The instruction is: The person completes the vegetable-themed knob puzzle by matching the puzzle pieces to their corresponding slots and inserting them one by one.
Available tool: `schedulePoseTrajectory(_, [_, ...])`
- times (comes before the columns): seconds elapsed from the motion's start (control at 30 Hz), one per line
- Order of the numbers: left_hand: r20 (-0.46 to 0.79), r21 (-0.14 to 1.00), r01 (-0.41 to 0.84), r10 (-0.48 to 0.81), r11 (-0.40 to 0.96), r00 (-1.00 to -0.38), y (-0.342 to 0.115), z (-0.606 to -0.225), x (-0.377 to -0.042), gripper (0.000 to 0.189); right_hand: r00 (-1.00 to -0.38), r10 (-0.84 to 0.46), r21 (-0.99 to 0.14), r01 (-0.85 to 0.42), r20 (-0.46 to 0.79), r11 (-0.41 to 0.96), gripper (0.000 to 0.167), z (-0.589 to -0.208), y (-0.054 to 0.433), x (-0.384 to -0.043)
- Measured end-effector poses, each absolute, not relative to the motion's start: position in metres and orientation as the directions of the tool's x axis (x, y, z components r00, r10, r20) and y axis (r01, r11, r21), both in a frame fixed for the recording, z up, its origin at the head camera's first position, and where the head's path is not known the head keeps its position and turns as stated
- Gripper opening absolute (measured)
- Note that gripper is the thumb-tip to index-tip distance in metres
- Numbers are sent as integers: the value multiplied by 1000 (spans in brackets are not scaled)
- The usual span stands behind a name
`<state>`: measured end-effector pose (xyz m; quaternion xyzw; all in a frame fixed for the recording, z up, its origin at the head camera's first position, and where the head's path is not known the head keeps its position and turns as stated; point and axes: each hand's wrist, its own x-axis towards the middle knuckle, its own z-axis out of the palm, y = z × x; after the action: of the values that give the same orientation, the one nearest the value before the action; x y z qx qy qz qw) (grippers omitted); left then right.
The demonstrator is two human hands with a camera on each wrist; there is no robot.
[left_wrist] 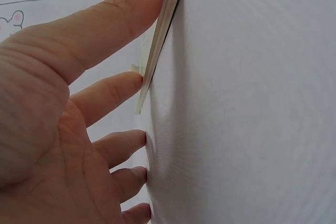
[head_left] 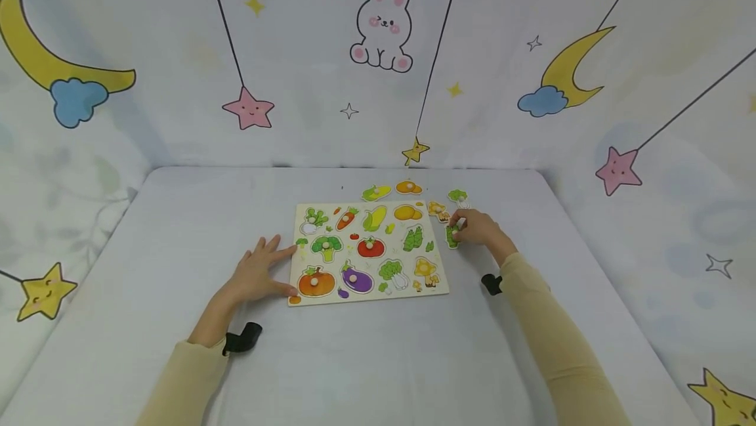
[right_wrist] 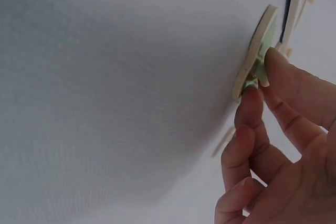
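A wooden vegetable puzzle board [head_left: 384,295] lies on the table. My left hand [head_left: 252,276] is spread at its left side, thumb and index fingertip touching the edge; in the left wrist view, the other fingertips rest on the cloth. My right hand [head_left: 480,228] is beyond the board's right edge. Its thumb and fingers pinch a green vegetable puzzle piece [head_left: 451,237] by the knob. In the right wrist view, that piece [right_wrist: 256,53] is seen edge-on, its knob partly hidden by fingers. A similar green picture [head_left: 413,237] without a knob is on the board.
Loose mushroom [head_left: 438,210] and leafy cabbage [head_left: 458,197] pieces lie near my right hand. Corn [head_left: 376,192] and potato [head_left: 409,187] pieces lie behind the board. Knobbed pieces, including a tomato [head_left: 371,248] and an eggplant [head_left: 361,281], sit in the board. A patterned curtain stands behind.
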<state>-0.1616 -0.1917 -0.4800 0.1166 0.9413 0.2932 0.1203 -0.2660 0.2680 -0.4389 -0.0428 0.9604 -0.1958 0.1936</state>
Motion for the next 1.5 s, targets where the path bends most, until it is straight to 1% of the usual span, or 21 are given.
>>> schedulePoseTrajectory(0.23, [-159, 581, 145, 287, 801, -944, -192, -480, -162, 94, -929, -163, -386, -23, -333, 922, 14, -440, 266, -269])
schedulePoseTrajectory(0.5, [-175, 594, 133, 288, 794, -941, -192, -477, -161, 94, -938, -161, -438, -10, -308, 899, 14, -435, 266, -267])
schedulePoseTrajectory(0.57, [-175, 593, 134, 289, 794, -941, -192, -477, -162, 94, -946, -163, -463, -16, -279, 886, 14, -431, 260, -264])
schedulePoseTrajectory(0.67, [-172, 587, 135, 285, 799, -943, -193, -476, -162, 94, -949, -206, -510, -58, -240, 858, 14, -424, 244, -258])
schedulePoseTrajectory(0.77, [-172, 589, 133, 285, 797, -943, -193, -476, -161, 94, -943, -235, -525, -80, -237, 847, 12, -423, 223, -253])
schedulePoseTrajectory(0.93, [-181, 599, 122, 283, 791, -942, -192, -475, -159, 94, -936, -235, -506, -74, -262, 859, 11, -433, 199, -251])
schedulePoseTrajectory(1.13, [-178, 595, 124, 281, 794, -943, -191, -477, -158, 94, -939, -223, -504, -64, -262, 861, 10, -445, 187, -251])
schedulePoseTrajectory(1.5, [-171, 600, 126, 280, 790, -944, -193, -481, -161, 96, -931, -181, -455, -18, -318, 890, 12, -441, 179, -253])
